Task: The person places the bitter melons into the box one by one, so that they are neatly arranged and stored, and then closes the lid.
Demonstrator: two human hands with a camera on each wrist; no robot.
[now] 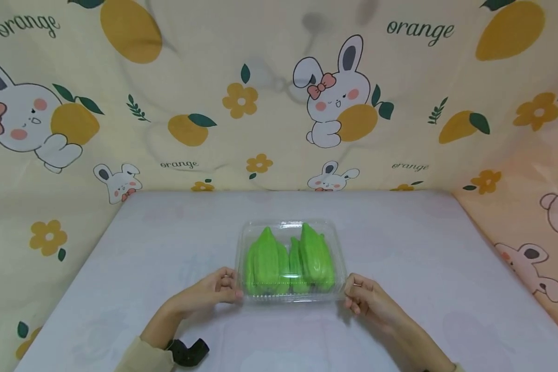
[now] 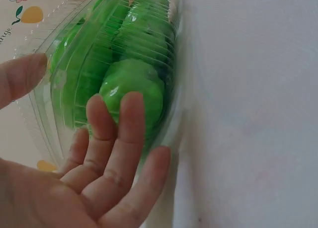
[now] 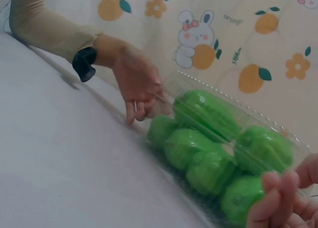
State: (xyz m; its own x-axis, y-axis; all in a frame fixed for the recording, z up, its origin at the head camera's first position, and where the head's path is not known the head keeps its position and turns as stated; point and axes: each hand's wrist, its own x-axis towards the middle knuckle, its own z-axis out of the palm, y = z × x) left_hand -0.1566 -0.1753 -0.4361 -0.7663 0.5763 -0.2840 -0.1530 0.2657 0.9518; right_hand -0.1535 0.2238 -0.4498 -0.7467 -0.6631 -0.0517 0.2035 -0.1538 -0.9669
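Note:
A clear plastic clamshell container lies on the white table with its lid over several green, ridged, pointed fruits or vegetables; their exact kind is unclear. At the front left corner, my left hand holds the rim. In the left wrist view, the thumb touches the rim's edge, while the loosely bent fingers are along the side wall. My right hand pinches the front right corner between thumb and bent fingers. Its fingertips show beside that corner in the right wrist view.
A white cloth-like surface covers the table. Behind it and along the sides hangs a cream sheet printed with rabbits, oranges and flowers. A black strap hangs from the left wrist, close to the tabletop.

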